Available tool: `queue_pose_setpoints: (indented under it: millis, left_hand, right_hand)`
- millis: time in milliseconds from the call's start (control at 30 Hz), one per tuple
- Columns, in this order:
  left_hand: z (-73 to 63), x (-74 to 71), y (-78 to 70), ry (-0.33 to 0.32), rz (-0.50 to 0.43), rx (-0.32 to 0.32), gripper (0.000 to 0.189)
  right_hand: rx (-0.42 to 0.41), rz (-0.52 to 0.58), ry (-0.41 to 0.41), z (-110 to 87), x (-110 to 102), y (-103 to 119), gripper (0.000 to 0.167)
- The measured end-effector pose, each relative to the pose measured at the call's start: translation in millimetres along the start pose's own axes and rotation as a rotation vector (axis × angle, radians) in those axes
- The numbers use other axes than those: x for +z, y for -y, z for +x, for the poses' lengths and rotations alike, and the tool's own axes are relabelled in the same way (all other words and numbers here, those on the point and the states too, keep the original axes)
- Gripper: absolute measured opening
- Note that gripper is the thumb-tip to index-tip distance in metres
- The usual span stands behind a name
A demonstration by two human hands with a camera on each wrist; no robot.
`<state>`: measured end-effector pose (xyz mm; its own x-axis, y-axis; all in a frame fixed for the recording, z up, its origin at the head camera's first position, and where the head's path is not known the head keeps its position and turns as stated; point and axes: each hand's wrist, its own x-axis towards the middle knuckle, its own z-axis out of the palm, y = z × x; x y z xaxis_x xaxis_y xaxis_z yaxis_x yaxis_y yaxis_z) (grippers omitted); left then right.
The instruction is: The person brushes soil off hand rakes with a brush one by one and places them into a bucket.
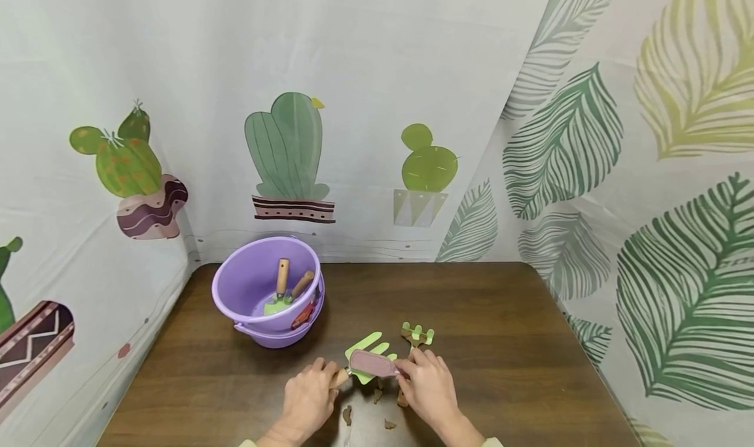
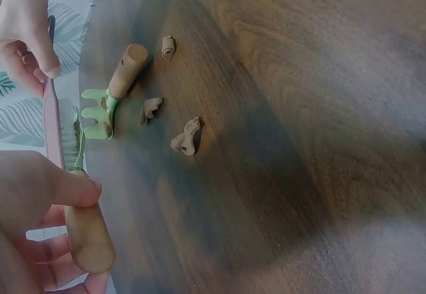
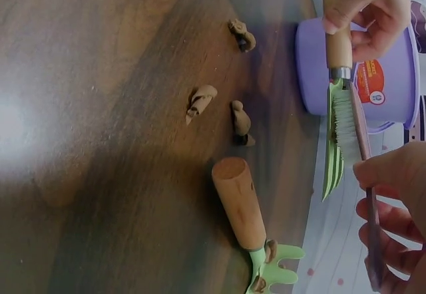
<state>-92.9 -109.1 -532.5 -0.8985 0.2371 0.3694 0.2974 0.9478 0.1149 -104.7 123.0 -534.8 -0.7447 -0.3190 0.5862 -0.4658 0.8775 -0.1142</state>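
My left hand [image 1: 309, 391] grips the wooden handle [image 2: 90, 237] of a green hand fork [image 1: 363, 342] with several broad tines. In my right hand [image 1: 432, 385] is a pink brush [image 1: 372, 363], held by its handle over the fork. Its pale bristles [image 3: 346, 126] lie along the tined face, as the right wrist view shows. Beside the right hand, a small green hand rake [image 1: 417, 334] with a short wooden handle [image 3: 239, 204] lies on the table. Brown clumps [image 3: 256, 285] cling to the rake's head.
Several brown crumbs, one a curled clump [image 2: 189, 136], lie scattered on the dark wooden table [image 1: 483, 316] near the hands. At the back left stands a purple bucket [image 1: 232, 296], with wooden-handled tools [image 1: 283, 277] inside. A cactus-and-leaf printed cloth [image 1: 365, 61] hangs behind the table.
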Motion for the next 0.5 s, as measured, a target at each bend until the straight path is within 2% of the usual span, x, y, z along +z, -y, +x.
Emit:
queue_pose_setpoints:
  millis: [267,500]
  left_hand:
    - [0.5,2.1,2.2,0.01,-0.012,-0.005,0.035]
    - [0.2,1.1,1.4,0.028,-0.009,-0.015,0.035]
  right_hand:
    - [-0.014,-0.063,-0.038,-2.5,1.9,-3.1,0.028]
    - [-0.013,-0.047,-0.064,-1.7,-0.6,-2.9,0.029]
